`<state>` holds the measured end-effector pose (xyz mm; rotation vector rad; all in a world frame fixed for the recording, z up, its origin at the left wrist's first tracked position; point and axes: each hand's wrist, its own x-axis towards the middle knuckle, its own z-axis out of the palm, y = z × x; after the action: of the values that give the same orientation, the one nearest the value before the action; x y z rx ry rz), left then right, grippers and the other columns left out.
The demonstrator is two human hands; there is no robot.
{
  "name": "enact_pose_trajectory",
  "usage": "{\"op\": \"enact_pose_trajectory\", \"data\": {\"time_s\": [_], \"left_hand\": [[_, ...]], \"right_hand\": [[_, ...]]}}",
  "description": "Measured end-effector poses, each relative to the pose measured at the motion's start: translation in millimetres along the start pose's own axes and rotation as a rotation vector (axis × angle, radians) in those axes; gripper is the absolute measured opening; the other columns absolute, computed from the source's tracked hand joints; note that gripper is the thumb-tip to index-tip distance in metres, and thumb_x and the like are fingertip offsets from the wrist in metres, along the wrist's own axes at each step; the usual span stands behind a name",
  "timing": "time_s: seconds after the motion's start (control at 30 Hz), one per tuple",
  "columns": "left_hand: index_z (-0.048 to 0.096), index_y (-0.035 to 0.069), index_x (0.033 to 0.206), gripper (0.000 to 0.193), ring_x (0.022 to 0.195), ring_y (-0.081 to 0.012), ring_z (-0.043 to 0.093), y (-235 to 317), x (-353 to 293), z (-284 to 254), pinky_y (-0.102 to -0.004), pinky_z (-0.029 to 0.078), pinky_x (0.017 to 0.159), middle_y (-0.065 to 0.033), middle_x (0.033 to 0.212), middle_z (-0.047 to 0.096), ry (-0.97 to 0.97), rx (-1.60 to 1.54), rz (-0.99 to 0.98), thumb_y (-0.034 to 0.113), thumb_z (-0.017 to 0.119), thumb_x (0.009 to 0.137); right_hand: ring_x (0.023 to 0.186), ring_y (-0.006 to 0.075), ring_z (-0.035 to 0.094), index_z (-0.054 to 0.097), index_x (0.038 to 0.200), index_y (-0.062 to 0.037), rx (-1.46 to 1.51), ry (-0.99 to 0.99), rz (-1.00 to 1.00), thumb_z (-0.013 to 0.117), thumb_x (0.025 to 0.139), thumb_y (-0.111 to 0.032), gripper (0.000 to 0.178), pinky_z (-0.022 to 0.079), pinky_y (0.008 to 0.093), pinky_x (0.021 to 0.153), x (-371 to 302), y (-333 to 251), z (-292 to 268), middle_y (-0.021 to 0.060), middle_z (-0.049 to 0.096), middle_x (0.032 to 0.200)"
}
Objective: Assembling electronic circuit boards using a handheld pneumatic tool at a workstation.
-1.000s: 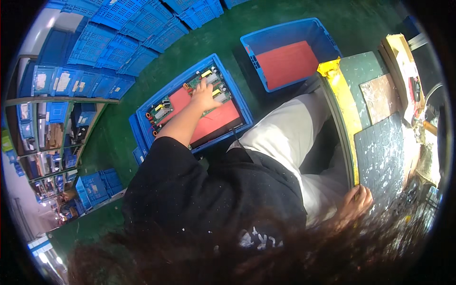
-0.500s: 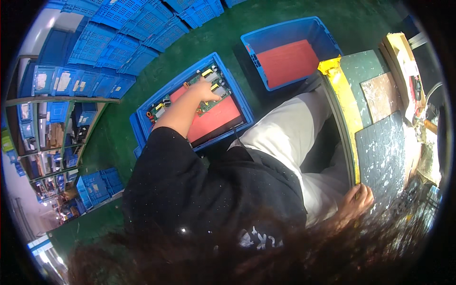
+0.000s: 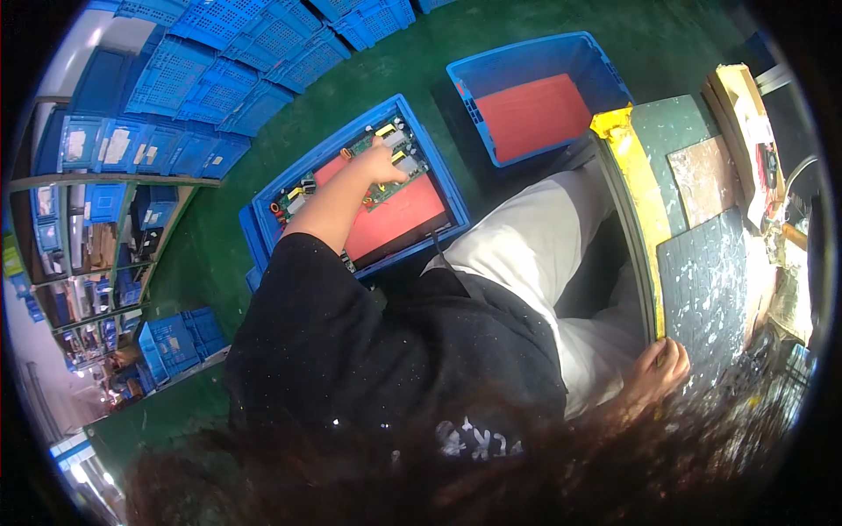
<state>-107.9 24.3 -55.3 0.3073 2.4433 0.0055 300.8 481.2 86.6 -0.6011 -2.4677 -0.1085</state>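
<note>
Two hands are at work, far apart. The left hand point(image 3: 379, 163) reaches down and forward into a blue crate point(image 3: 263, 230) on the green floor point(image 3: 210, 254), its fingers closed on the edge of a green circuit board point(image 3: 396, 180) that lies directly under and just to the right of the palm. The board's long axis runs slantwise, from lower left to upper right, roughly in line with the crate's long side, and it rests on a red sheet point(image 3: 395, 219) lining the crate. More boards point(image 3: 294, 197) sit at the crate's left end, near the forearm. The crate walls close in on the far and right sides of the board; the open room is upward and back along the arm. The left hand is by far the nearer one. The right hand point(image 3: 658, 373) is well apart, low at the right, fingers curled over the near edge of the bench point(image 3: 702, 289), gripping it and nothing else. A second blue crate point(image 3: 526, 66) with a red liner stands beyond, between the first crate and the bench's yellow corner point(image 3: 618, 131). Stacked blue crates point(image 3: 219, 61) fill the far left.
</note>
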Motion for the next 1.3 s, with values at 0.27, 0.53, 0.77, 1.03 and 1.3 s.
{"op": "enact_pose_trajectory", "data": {"time_s": [0.27,0.53,0.77,1.03,1.3], "left_hand": [[0.06,-0.008,0.118,0.081,0.112,-0.0332,0.056,-4,-2,3,-0.0348,0.045,0.099,-0.0263,0.135,0.039,0.053,-0.062,0.032,0.045,0.079,0.059],[0.06,-0.005,0.117,0.079,0.116,-0.0359,0.051,-31,-26,10,-0.0357,0.042,0.102,-0.026,0.133,0.039,0.233,-0.211,0.064,0.041,0.082,0.057],[0.063,-0.004,0.115,0.074,0.111,-0.0327,0.053,-54,-57,14,-0.0357,0.046,0.097,-0.0206,0.125,0.043,0.345,-0.504,-0.002,0.033,0.087,0.055],[0.062,-0.006,0.112,0.062,0.102,-0.0254,0.058,-33,-83,-5,-0.0345,0.056,0.078,-0.0157,0.121,0.043,0.265,-0.646,-0.029,0.023,0.085,0.063],[0.056,-0.009,0.114,0.058,0.091,-0.0188,0.059,44,-145,-69,-0.0333,0.052,0.078,-0.0139,0.123,0.04,0.258,-0.676,0.298,0.011,0.081,0.066]], "right_hand": [[0.084,0.0327,0.059,0.064,0.091,0.001,0.007,-0.007,0.037,0.063,0.085,-0.007,0.01,0.048,0.0419,0.077,-4,1,-2,0.0153,0.062,0.091],[0.086,0.0335,0.059,0.064,0.092,0.0007,-0.001,-0.025,0.058,0.063,0.085,-0.009,0.012,0.048,0.0426,0.078,-3,-1,-3,0.0157,0.061,0.093],[0.087,0.0338,0.059,0.065,0.092,0.0002,0.029,-0.03,0.061,0.063,0.086,-0.009,0.011,0.048,0.0426,0.079,0,0,1,0.0157,0.062,0.094],[0.091,0.0332,0.059,0.065,0.094,-0.0001,0.045,-0.08,0.066,0.063,0.086,-0.009,0.012,0.048,0.042,0.082,-2,-3,-5,0.015,0.062,0.097],[0.097,0.0214,0.057,0.061,0.103,0.003,0.825,0.118,0.225,0.06,0.087,0.0,0.016,0.046,0.032,0.088,9,-16,7,0.0115,0.059,0.102]]}}
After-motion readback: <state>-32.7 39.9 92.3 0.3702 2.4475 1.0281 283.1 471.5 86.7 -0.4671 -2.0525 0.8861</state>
